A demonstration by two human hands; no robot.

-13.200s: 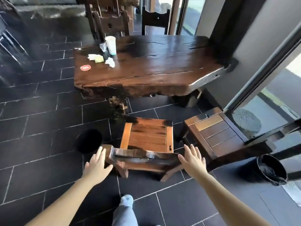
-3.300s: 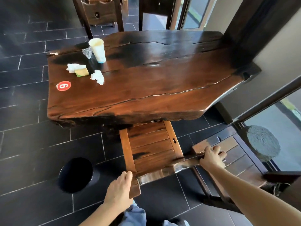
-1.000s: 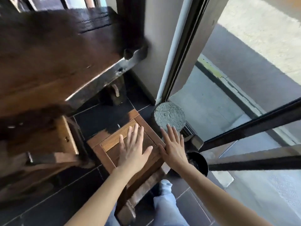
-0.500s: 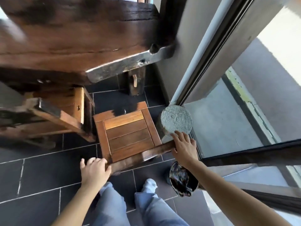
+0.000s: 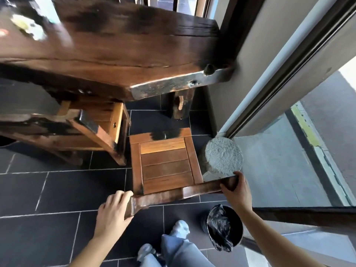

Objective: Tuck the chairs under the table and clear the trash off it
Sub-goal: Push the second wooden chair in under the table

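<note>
A slatted wooden chair (image 5: 163, 162) stands on the dark tiles just short of the table's right end, its seat facing me. My left hand (image 5: 112, 211) grips the left end of its backrest rail and my right hand (image 5: 236, 190) grips the right end. The thick dark wooden table (image 5: 107, 54) fills the upper left. A second chair (image 5: 92, 128) sits partly under the table to the left. Blurred white and yellow trash (image 5: 28, 26) lies on the table's far left corner.
A black bin with a dark bag (image 5: 223, 229) stands by my right foot. A round concrete block (image 5: 223, 157) sits right of the chair by the glass door frame (image 5: 289, 64). The table leg (image 5: 181, 105) is beyond the chair.
Since half a second ago both hands have closed on the chair's backrest rail, and the chair has turned squarer to the table and edged towards it. The view has tilted up.
</note>
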